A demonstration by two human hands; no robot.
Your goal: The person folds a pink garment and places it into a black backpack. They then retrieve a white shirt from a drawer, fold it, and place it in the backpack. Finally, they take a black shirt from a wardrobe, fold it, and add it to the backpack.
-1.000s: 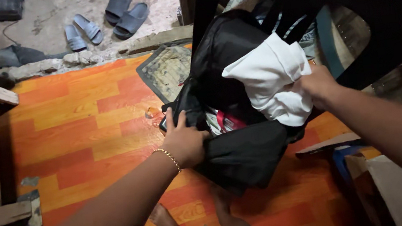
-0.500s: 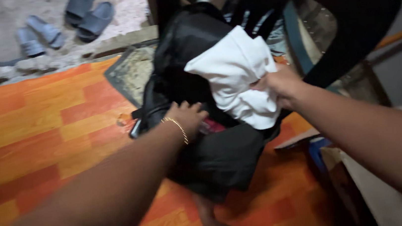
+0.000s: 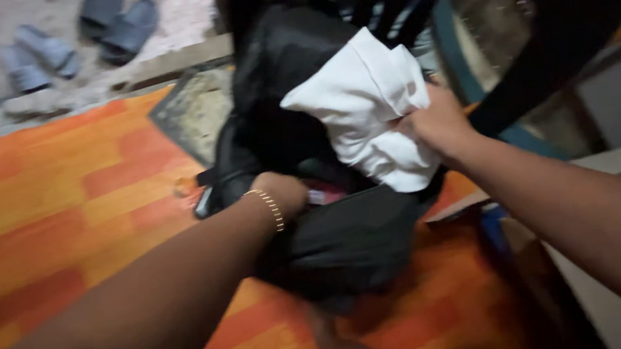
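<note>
Fingers of the left hand [image 3: 281,191] curl out of sight into the open black backpack [image 3: 347,232], so their grip cannot be told; a thin gold bracelet [image 3: 268,208] rings the wrist. That soft, slumped fabric bag sits on orange plank-patterned flooring [image 3: 81,191]. Further right, the right hand [image 3: 436,123] pinches a folded white cloth [image 3: 369,107], smooth and creased, at the bag's mouth

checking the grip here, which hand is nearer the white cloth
Right. The right hand grips the white cloth at its right edge. The left hand is lower left of it, reaching into the black bag, apart from the cloth.
</note>
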